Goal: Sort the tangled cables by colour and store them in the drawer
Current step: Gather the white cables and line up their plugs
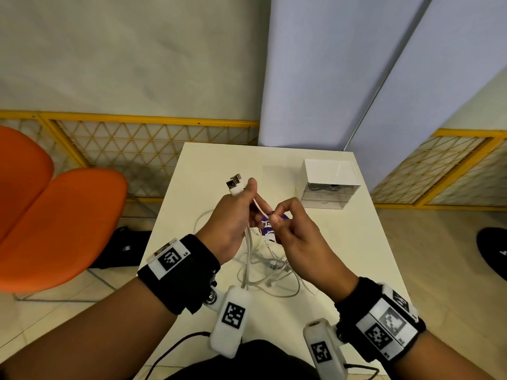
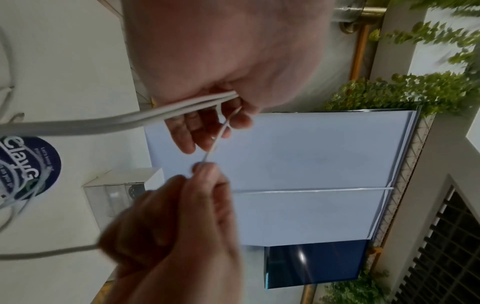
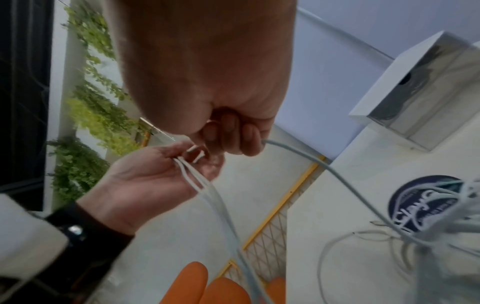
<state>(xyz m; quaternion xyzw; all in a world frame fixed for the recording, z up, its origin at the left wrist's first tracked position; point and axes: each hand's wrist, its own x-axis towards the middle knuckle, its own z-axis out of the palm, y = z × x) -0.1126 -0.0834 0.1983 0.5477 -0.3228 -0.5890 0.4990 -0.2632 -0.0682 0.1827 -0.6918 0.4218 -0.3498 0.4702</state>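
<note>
My left hand [image 1: 241, 207] is raised over the white table [image 1: 351, 242] and grips a bunch of white cables [image 1: 248, 242], their USB plugs [image 1: 233, 183] sticking out above the fist. In the left wrist view the bunch of white cables [image 2: 124, 120] runs into the curled fingers. My right hand [image 1: 285, 218] pinches one thin white cable [image 2: 218, 139] just right of the left hand; in the right wrist view that cable [image 3: 311, 162] trails down to the pile. A tangle of white cables [image 1: 274, 272] lies on the table under both hands.
A small drawer box [image 1: 329, 185] with clear fronts and a white top stands at the table's far right, dark cables showing in its top drawer. A round purple sticker [image 1: 270, 224] lies under the tangle. An orange chair [image 1: 55, 220] stands left of the table.
</note>
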